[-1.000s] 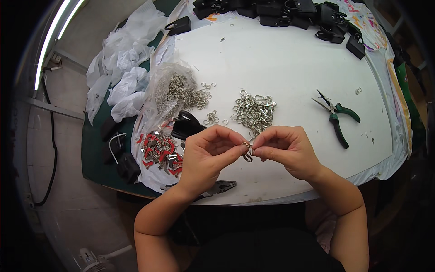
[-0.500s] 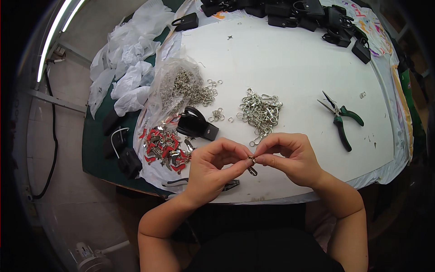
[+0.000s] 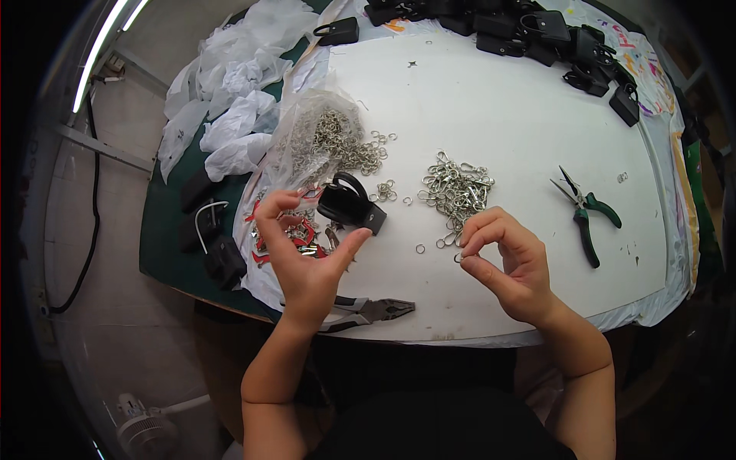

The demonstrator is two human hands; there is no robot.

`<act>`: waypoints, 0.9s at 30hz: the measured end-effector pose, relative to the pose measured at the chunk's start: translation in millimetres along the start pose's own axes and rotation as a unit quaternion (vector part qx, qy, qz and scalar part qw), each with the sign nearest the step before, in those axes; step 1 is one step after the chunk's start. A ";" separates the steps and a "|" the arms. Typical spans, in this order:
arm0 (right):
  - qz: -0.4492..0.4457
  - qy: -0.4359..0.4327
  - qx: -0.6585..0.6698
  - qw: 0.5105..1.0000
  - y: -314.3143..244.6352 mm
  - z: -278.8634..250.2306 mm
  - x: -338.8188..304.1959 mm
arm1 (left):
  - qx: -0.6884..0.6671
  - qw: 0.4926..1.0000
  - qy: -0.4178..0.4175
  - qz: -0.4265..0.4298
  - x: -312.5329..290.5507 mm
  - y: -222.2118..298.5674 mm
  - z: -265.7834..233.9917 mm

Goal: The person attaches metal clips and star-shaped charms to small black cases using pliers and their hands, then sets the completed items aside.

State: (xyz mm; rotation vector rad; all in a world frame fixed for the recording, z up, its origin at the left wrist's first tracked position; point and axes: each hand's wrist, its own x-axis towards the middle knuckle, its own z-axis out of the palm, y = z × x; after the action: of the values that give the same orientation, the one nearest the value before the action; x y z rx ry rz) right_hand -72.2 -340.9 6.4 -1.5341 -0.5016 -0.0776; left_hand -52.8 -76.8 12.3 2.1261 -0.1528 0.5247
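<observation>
Ring point(image 3: 458, 258), by its look, between narrowly pinched fingers of the right hand point(image 3: 510, 268), just beside a heap of silver clasps point(image 3: 458, 184) on the white desk point(image 3: 521, 130); left hand point(image 3: 307, 268), fingers wide, seemingly empty, near red charms point(image 3: 307, 234). Likely partway: clasps already heaped, joins too small to tell; loose rings point(image 3: 386, 190) and bagged rings point(image 3: 341, 142) remaining.
</observation>
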 end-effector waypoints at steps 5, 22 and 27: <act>0.070 0.011 0.125 0.990 0.3 1.2 1.6 | 0.050 0.986 -0.153 -0.036 18.4 -14.0 0.1; -0.014 -0.083 -0.044 0.995 -3.5 13.1 -2.5 | -0.130 0.946 -0.294 -0.035 -16.5 35.1 4.7; -0.038 -0.097 -0.096 0.990 -10.6 15.2 -3.1 | -0.044 0.957 -0.282 0.050 -13.1 43.6 -2.1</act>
State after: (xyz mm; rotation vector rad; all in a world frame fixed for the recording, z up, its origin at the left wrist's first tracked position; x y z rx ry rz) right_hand -82.8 -327.6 14.5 -1.7198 -0.7243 -0.0362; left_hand -78.4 -101.4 40.9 2.1361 -0.5956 -0.0469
